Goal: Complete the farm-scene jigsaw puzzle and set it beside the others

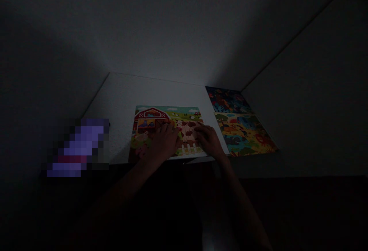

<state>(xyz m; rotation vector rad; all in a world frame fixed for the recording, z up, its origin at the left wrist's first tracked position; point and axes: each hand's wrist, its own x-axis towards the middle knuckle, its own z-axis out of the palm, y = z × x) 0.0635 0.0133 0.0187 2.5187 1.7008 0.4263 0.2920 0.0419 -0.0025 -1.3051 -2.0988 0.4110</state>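
The left hand [163, 141] and right hand [208, 140] are resting, fingers loosely curled, on a light, stiff cardboard farm puzzle [184, 116] on the table [115, 101], best pinched at its edges; any grip cannot be told.

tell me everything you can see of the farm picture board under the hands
The farm picture board is a flat, rectangular printed board, card or wood by its look, with a pale edge. It shows a red barn, blue sky with clouds, green grass, brown patches and a white picket fence. It lies flat on a white table, near the front edge. The left hand and right hand both rest on it.
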